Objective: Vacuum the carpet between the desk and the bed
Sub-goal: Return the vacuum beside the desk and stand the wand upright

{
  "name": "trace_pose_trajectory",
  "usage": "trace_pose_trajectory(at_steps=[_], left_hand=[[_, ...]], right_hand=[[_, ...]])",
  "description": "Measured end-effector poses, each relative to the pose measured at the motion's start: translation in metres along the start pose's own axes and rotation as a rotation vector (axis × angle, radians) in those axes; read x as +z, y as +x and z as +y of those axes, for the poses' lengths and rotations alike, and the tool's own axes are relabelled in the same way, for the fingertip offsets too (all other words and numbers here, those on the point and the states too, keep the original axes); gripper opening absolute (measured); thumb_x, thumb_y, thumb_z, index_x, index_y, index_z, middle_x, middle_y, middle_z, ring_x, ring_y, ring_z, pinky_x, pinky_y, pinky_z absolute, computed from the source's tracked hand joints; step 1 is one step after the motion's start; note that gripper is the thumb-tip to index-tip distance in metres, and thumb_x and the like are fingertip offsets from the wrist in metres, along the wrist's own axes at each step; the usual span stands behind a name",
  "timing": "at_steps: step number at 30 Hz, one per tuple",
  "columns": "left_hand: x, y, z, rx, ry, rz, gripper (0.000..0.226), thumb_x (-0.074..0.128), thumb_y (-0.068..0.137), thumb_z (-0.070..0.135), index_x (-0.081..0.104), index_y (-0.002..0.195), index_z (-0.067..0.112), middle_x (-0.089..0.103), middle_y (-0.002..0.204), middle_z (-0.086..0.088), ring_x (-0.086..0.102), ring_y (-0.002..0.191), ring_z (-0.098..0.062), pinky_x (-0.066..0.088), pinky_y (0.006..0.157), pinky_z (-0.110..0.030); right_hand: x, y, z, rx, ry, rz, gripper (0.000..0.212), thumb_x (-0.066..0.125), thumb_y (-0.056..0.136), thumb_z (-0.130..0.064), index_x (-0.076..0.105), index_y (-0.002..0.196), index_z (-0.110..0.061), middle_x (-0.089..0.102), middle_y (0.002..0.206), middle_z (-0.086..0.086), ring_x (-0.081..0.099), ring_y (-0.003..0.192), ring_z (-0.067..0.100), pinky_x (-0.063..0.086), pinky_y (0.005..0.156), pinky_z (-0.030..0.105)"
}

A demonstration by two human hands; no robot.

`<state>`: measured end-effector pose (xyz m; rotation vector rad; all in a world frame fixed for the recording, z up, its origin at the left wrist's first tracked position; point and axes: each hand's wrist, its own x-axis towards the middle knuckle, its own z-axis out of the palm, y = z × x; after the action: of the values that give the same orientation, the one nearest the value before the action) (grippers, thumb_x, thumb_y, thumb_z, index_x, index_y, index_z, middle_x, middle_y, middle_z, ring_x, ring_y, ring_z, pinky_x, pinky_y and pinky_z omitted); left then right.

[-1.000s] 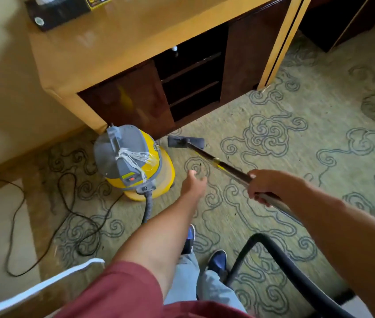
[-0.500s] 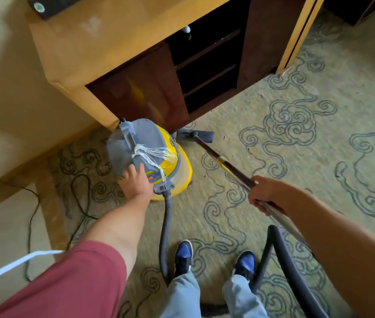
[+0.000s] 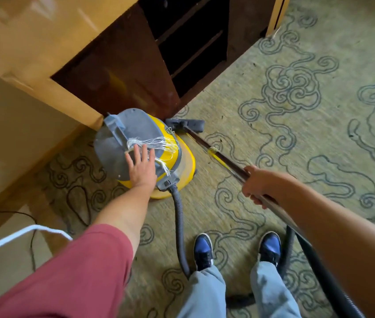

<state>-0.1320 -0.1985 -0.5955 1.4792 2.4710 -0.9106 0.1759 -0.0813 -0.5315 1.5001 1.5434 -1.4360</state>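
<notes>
The yellow canister vacuum (image 3: 177,161) with its grey lid (image 3: 122,143) stands on the patterned carpet (image 3: 296,125), just beside the corner of the wooden desk (image 3: 51,56). White strings (image 3: 152,143) are tied across the lid. The left hand (image 3: 141,167) rests flat on the lid, its fingers (image 3: 136,152) straight and spread, gripping nothing. A grey hose (image 3: 179,226) leaves the canister's near side and runs down toward the person's blue shoes (image 3: 202,246).

The right hand (image 3: 262,184) is curled round the metal wand (image 3: 225,162); its fingertips appear to wrap underneath, though the wrist partly hides them. The wand slants away to the dark floor head (image 3: 186,125), which lies on the carpet against the desk's dark base, touching or nearly touching the canister. A thicker black hose (image 3: 326,278) trails from the wand past the right shoe.

At the left, a black cable (image 3: 76,203) loops over the carpet's edge, and a white cord (image 3: 21,235) crosses above the red sleeve (image 3: 67,278).
</notes>
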Motion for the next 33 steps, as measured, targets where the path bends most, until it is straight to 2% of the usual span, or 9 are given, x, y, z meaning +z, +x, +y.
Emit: trace_pose_trajectory(at_steps=[4,8,13,17,21,33], left_hand=[[0.005,0.011,-0.008,0.007,0.034,0.017,0.095,0.067,0.085,0.054,0.020,0.159,0.018,0.012,0.166,-0.005,0.001,0.153,-0.035,0.010,0.120,-0.060],[0.024,0.023,-0.013,0.038,0.076,0.073,0.104,0.072,0.079,0.059,0.021,0.158,0.014,0.020,0.163,-0.008,0.005,0.153,-0.035,0.011,0.120,-0.060],[0.032,0.024,-0.010,0.046,0.106,0.084,0.108,0.073,0.073,0.061,0.026,0.155,0.009,0.023,0.160,-0.017,0.008,0.151,-0.042,0.011,0.121,-0.059],[0.031,0.024,-0.007,0.034,0.154,0.091,0.104,0.072,0.077,0.059,0.026,0.155,0.008,0.023,0.160,-0.022,0.008,0.150,-0.045,0.012,0.121,-0.058],[0.027,0.022,-0.008,0.029,0.152,0.082,0.098,0.071,0.079,0.055,0.028,0.153,0.008,0.026,0.157,-0.024,0.013,0.149,-0.045,0.013,0.121,-0.057],[0.031,0.025,-0.010,0.060,0.175,0.073,0.090,0.068,0.086,0.048,0.027,0.155,0.006,0.035,0.151,-0.024,0.025,0.142,-0.042,0.017,0.119,-0.057]], right_hand=[[-0.003,0.000,0.010,0.015,0.036,-0.010,0.066,0.054,0.089,0.000,0.028,0.144,-0.025,0.058,0.074,0.021,0.053,0.044,0.022,0.051,0.046,0.034],[0.003,0.011,0.027,0.027,0.040,-0.010,0.068,0.056,0.087,-0.001,0.028,0.144,-0.026,0.060,0.076,0.019,0.055,0.042,0.022,0.051,0.044,0.032],[0.022,0.012,0.038,0.064,0.023,-0.061,0.049,0.059,0.084,-0.002,0.039,0.126,-0.014,0.063,0.085,0.022,0.060,0.047,0.026,0.054,0.049,0.036],[0.027,0.010,0.031,0.065,0.026,-0.094,0.044,0.057,0.087,0.000,0.037,0.124,-0.013,0.062,0.089,0.023,0.059,0.041,0.022,0.051,0.043,0.032],[0.018,0.003,0.028,0.057,0.018,-0.081,0.045,0.058,0.087,-0.001,0.037,0.125,-0.013,0.063,0.091,0.022,0.061,0.053,0.025,0.053,0.045,0.032],[0.012,0.012,0.029,0.070,0.038,-0.058,0.045,0.062,0.083,-0.003,0.040,0.120,-0.018,0.065,0.088,0.022,0.062,0.044,0.023,0.053,0.046,0.033]])
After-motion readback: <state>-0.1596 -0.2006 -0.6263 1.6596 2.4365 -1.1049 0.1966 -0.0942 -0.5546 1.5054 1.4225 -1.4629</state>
